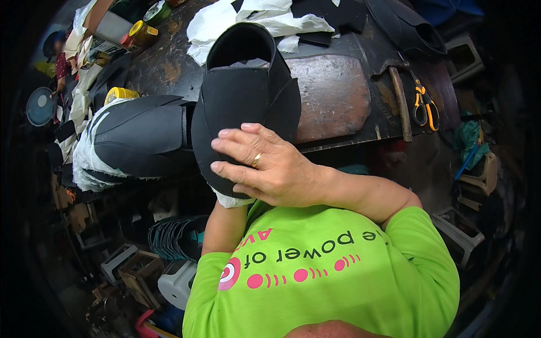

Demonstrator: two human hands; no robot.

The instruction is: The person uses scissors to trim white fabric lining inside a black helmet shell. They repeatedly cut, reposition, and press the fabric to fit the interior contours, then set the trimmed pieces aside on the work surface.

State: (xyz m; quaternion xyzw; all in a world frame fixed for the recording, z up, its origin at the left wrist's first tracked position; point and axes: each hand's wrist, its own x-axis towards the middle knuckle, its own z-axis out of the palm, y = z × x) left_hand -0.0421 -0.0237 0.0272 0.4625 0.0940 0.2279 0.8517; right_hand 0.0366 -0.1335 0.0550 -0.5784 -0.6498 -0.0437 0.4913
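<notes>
Just in front of my chest a black shoe upper (243,93) stands tilted, its opening away from me and its rounded toe towards me. Some pale lining shows at its lower edge. Across the toe lies my right hand (270,163), fingers stretched and a little apart, a ring on one of them; its thumb is hidden. My left hand goes in under the toe; only the wrist (228,211) shows, and the upper hides the fingers. A second black shoe upper (141,135) with white lining lies on its side at the left, next to the one under my hand.
The dark worktable (180,42) holds a worn brown board (332,96), a wooden-handled hammer (400,104) and orange-and-black pliers (425,107). White and black scraps (208,28) lie at the back. Yellow-lidded jars (141,34) stand left. Stools (177,284) and crates are below the table edge.
</notes>
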